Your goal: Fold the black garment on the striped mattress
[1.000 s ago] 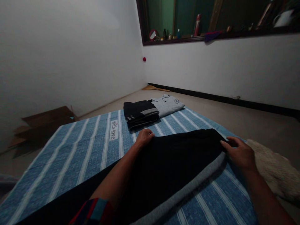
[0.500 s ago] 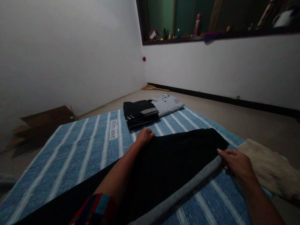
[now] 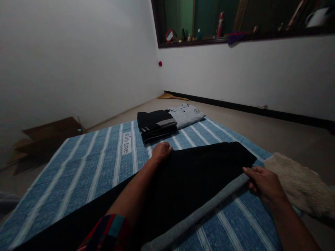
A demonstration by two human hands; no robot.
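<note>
The long, matt black cloth garment [image 3: 199, 174] looks soft and dull, its grey cloth edge strip [image 3: 196, 216] flecked like knit. The blue-and-white striped cloth cover [image 3: 78, 184] beneath has a mottled, woven look. Matt fabric also makes up the folded black-and-grey garment [image 3: 151, 118] and the light grey collared shirt [image 3: 184, 116]. The shaggy beige textile [image 3: 298, 181] is rough and fuzzy; the brown open box [image 3: 52, 130] looks like dull cardboard.
</note>
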